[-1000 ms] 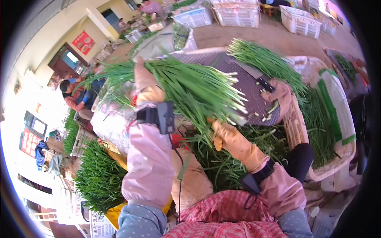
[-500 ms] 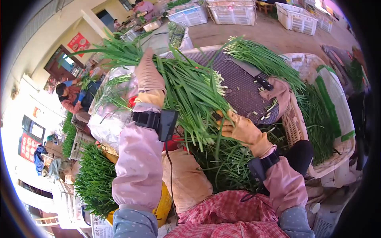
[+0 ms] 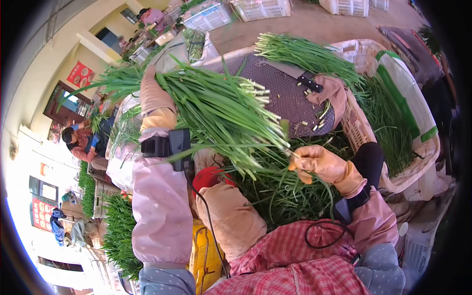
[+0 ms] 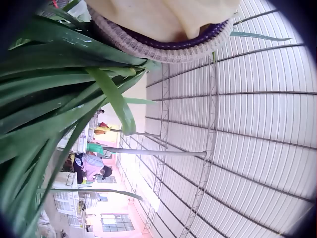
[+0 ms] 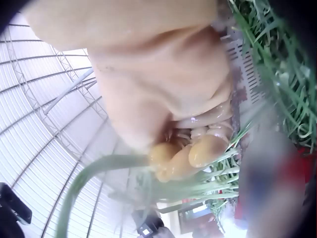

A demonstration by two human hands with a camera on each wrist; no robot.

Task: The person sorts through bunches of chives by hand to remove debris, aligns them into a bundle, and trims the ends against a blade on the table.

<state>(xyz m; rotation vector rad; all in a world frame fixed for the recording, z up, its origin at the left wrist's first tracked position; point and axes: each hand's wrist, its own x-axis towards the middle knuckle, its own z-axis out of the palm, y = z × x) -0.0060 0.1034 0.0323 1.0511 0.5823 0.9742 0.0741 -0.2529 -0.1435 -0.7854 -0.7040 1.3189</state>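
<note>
A large bunch of green stalks with pale ends (image 3: 221, 110) hangs in the air in the head view, its white ends toward the right. My gloved left hand (image 3: 157, 101) grips it around the leafy part; long leaves (image 4: 49, 99) fill the left of the left wrist view. Just below the pale ends, my gloved right hand (image 3: 327, 167) pinches a thin leaf between thumb and fingers. That leaf (image 5: 94, 171) trails from the fingertips of the right hand (image 5: 173, 114) in the right wrist view.
A knife (image 3: 295, 73) lies on the dark mat (image 3: 290, 108) beside a second bunch (image 3: 309, 56) and cut bits. Loose greens (image 3: 290, 196) lie below the hands. At right stands a crate (image 3: 432, 162); a seated person (image 3: 81, 142) works at far left.
The view has shifted, so the surroundings sit further left and up. My right hand has drawn away from the bunch to the right, with its fingers now closed on a leaf. The left hand still holds the bunch.
</note>
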